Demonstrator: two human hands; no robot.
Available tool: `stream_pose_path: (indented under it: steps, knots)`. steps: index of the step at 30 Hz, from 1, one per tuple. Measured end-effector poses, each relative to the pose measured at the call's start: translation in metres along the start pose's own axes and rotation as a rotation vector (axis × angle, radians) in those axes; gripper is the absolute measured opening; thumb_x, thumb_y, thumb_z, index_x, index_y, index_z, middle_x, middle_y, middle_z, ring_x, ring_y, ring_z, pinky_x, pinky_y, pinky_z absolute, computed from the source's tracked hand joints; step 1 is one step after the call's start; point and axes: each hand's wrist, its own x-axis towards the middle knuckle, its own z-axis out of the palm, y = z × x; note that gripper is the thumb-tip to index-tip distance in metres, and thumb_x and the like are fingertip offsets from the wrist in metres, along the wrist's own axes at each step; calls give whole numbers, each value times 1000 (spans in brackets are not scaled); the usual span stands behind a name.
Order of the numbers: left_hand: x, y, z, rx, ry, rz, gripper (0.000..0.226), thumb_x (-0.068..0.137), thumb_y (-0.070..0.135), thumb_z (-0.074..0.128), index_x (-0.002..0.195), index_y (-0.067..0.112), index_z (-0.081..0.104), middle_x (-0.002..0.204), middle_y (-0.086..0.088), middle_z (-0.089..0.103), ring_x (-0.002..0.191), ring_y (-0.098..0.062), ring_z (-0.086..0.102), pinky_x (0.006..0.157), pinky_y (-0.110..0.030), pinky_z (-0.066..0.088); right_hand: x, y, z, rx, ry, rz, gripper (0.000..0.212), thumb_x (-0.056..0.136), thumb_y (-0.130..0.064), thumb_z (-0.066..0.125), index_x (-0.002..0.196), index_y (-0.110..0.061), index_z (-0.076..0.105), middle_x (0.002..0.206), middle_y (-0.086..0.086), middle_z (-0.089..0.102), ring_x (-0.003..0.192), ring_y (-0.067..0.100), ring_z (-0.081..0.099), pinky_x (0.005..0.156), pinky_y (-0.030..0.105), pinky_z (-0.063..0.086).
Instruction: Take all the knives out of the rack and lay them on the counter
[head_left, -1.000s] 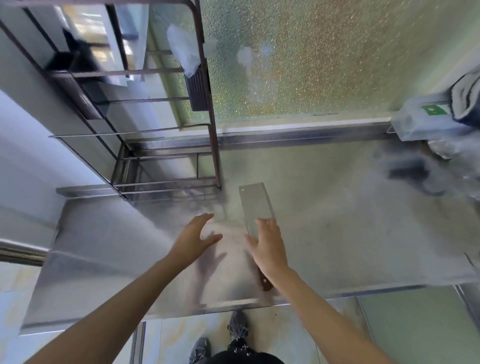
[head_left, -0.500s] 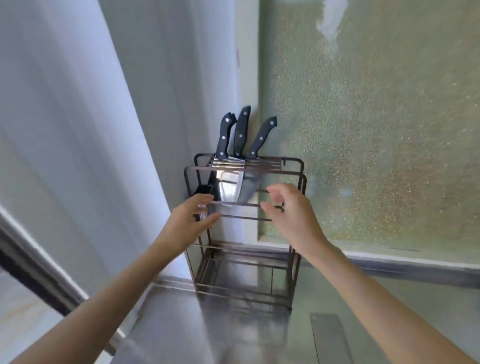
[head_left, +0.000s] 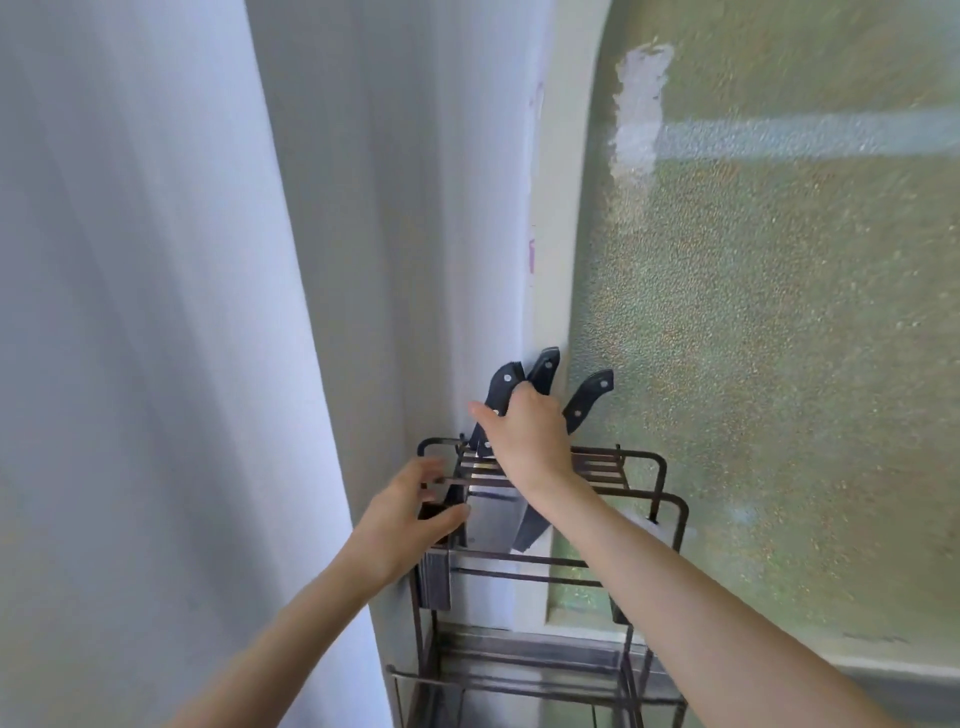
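Left hand (head_left: 400, 525): my fingers half curled, steadying the rack (head_left: 670, 525) front wire; not gripping a knife
Right hand (head_left: 524, 436): my fingers closing round the left knife handle (head_left: 505, 387); full grip cannot be told
Knife axis: near upright, handles up, blades down
Risk: tilted pull snags blade, tips rack

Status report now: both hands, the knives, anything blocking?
Right hand closing on leftmost knife handle. Left hand steadying rack. Three knives in slots. Nothing blocking.
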Motion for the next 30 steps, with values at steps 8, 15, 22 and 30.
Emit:
stream_pose_path:
  steps: [8,15,22,30]
  knots:
    - [9,-9,-6,13,16,21,53,81,24,67,129,13,45,132,1,54,108,-11,54,92,-24,42,14,-9,6,7,91,3,37,84,-30,58,58,-7,44,55,10,53,59,31,55,51,32,38]
    - [8,6,-12,-52,40,63,37,83,24,64,117,16,52,115,7,56,105,-13,58,88,-23,41,32,-38,-27,82,182,-43,40,77,-40,57,50,-21,34,62,18,66,60,36,66,54,40,54]
    - [3,42,-21,-278,48,69,19,88,20,57,107,16,55,110,-2,62,90,-12,62,72,-13,49,27,-75,-85,154,351,-160,45,78,-37,59,49,-24,27,56,12,57,61,38,66,54,42,52]
    - [-3,95,-2,-855,-153,-143,49,94,51,27,111,14,55,102,-5,68,65,-12,73,49,-19,56,-28,-71,-159,485,407,-51,28,81,-30,62,65,-7,57,54,13,66,52,27,68,62,46,59]
